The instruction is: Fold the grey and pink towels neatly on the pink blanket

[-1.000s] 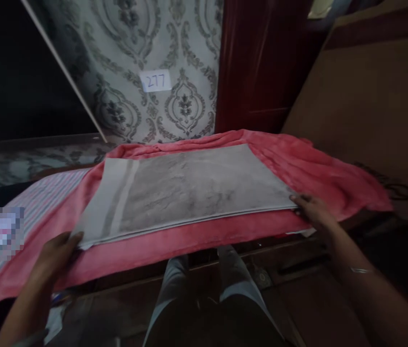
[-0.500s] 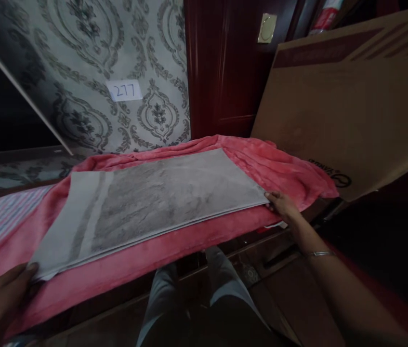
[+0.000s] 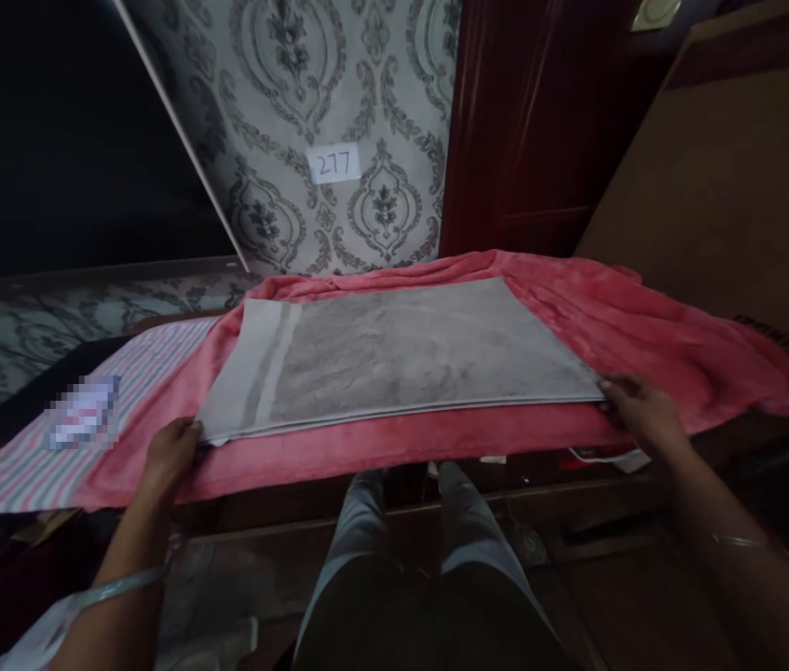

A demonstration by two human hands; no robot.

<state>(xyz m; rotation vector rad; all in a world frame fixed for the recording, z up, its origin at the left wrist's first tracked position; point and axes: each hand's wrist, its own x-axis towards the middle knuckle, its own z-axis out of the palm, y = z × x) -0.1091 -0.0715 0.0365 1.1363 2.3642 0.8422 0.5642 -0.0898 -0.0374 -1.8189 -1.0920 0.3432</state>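
Note:
A folded grey towel (image 3: 394,354) with a pale band near its left end lies spread flat on a pink blanket (image 3: 394,447). At the towel's near left corner, my left hand (image 3: 174,454) is closed, thumb on top and fingers beneath. My right hand (image 3: 638,405) pinches the near right corner the same way. Between the two hands, the towel's front edge runs almost straight and shows stacked layers.
A striped cloth (image 3: 156,359) lies left of the blanket, with a blurred-out item (image 3: 83,412) on it. Behind stand a dark screen (image 3: 73,140) and a patterned wall with a paper marked 277 (image 3: 334,163). A large cardboard box (image 3: 736,186) leans at the right.
The view has turned left, so the towel and both hands appear farther right, and more of the screen and striped cloth shows. Both hands remain at the towel's near corners.

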